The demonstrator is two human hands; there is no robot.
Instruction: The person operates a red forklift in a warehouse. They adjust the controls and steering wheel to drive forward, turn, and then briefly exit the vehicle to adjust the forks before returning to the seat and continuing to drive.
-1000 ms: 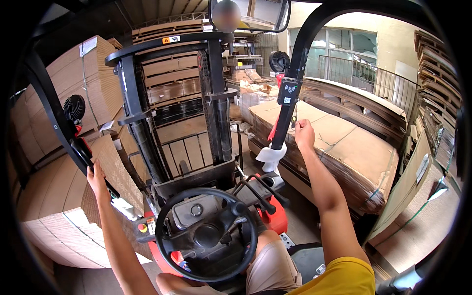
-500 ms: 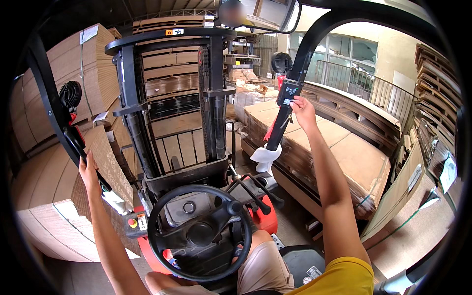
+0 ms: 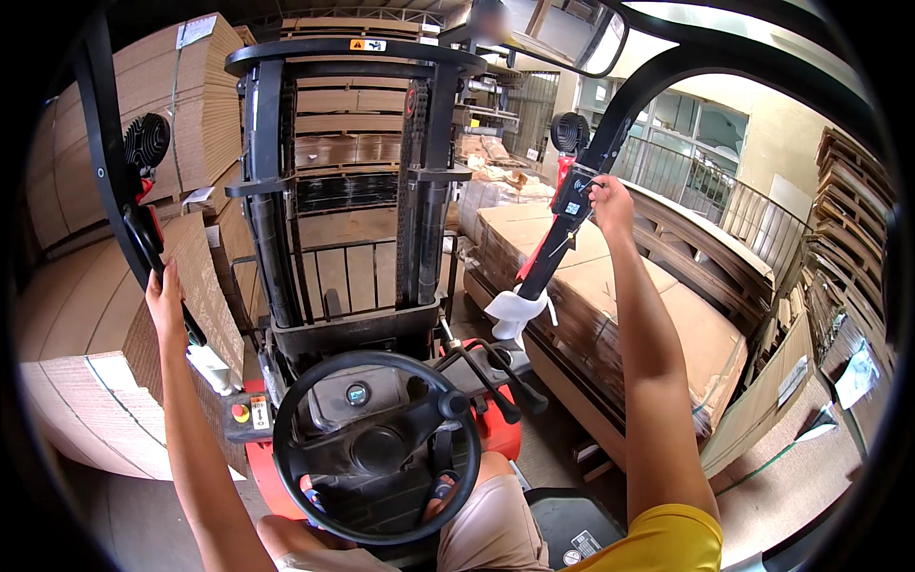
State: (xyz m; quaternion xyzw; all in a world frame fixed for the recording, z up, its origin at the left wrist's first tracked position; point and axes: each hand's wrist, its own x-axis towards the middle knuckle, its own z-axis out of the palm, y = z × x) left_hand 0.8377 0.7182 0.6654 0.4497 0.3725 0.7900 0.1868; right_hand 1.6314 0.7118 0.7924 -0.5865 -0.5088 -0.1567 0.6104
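Observation:
On the left pillar of the forklift, my left hand (image 3: 166, 297) is closed around a black grab handle (image 3: 145, 238). My right hand (image 3: 612, 204) is raised at the right pillar, fingers pinched beside a black card reader box (image 3: 572, 194). A small dark thing shows at those fingertips, too small to make out. Below the box, what look like small keys (image 3: 571, 234) dangle by the pillar. Between my arms is the black steering wheel (image 3: 377, 446), touched by neither hand. Behind it a small round display (image 3: 357, 393) is lit.
The lift mast (image 3: 353, 181) rises ahead, with stacked boards beyond it. Tall board stacks (image 3: 105, 296) stand close on the left; a wrapped pallet load (image 3: 610, 296) lies on the right. Black control levers (image 3: 491, 381) and a red stop button (image 3: 240, 412) flank the wheel.
My right hand has drawn slightly back from the face of the reader box. The round display behind the wheel has lit up. My left hand stays on the handle; the view has shifted a little.

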